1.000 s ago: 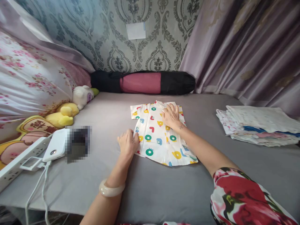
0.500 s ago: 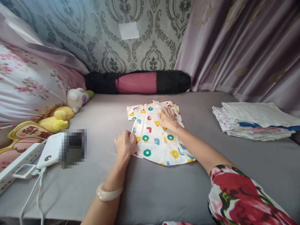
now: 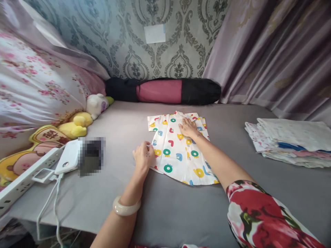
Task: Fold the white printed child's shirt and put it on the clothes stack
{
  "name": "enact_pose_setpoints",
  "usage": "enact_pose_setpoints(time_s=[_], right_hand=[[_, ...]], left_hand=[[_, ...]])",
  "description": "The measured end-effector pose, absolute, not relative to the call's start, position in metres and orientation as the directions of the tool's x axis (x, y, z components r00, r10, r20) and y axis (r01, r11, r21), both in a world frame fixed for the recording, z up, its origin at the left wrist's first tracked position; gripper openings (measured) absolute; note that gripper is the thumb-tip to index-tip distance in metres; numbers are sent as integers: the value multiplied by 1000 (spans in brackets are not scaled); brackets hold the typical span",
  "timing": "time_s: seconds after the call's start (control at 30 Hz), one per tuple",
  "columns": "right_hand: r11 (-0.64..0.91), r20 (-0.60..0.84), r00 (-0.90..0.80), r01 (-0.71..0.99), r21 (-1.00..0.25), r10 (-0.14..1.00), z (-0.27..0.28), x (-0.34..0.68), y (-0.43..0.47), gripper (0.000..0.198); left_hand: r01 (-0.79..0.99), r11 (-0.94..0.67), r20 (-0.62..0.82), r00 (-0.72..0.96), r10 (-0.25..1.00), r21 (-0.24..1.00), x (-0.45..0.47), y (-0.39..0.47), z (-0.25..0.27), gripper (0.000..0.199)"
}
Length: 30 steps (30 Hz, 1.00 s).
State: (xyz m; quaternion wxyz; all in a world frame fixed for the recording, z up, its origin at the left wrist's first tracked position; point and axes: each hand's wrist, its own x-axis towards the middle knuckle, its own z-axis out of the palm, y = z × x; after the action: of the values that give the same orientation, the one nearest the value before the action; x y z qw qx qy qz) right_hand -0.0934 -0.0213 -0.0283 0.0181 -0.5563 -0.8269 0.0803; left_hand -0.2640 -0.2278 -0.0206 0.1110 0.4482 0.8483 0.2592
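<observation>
White cotton-like fabric printed with coloured rings and letters: a small shirt (image 3: pixel 178 151) lies flat near the middle of the grey bed surface (image 3: pixel 181 210), collar end toward the wall, hem toward the person. The left hand (image 3: pixel 143 157) is curled at the shirt's left side edge, fingers pinching the fabric there. The right hand (image 3: pixel 188 128) lies open, palm down, fingers spread on the upper chest area near the collar. The right side of the shirt is partly covered by the right forearm; its short left sleeve sticks out flat. Bare grey surface runs all round the garment, widest toward the near edge. A stack of folded clothes (image 3: pixel 289 141) sits well apart on the right. A black and pink roll bag (image 3: pixel 162 90) lies along the wall behind, apart from the collar. Soft toys (image 3: pixel 82 119), a white power strip (image 3: pixel 23 177) and its cable (image 3: pixel 49 203) occupy the left margin.
</observation>
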Motion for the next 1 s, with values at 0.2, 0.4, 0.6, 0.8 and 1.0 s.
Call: enact_pose_setpoints(time_s=[0.2, 0.4, 0.6, 0.8, 1.0], right_hand=[[393, 39, -391, 908, -149, 919, -5, -120, -26, 50], [567, 52, -570, 798, -205, 820, 4, -174, -46, 46], [628, 47, -637, 742, -236, 769, -15, -218, -63, 57], [593, 0, -605, 779, -205, 796, -32, -227, -65, 65], [623, 33, -626, 768, -149, 779, -19, -235, -69, 54]], left_hand=[[658, 474, 53, -615, 787, 586, -265, -227, -21, 17], [599, 476, 28, -640, 768, 643, -270, -225, -25, 17], [589, 496, 9, -650, 760, 638, -273, -222, -27, 19], [583, 498, 34, -671, 741, 641, -274, -222, -29, 21], [589, 487, 53, -670, 741, 645, -276, -221, -31, 22]])
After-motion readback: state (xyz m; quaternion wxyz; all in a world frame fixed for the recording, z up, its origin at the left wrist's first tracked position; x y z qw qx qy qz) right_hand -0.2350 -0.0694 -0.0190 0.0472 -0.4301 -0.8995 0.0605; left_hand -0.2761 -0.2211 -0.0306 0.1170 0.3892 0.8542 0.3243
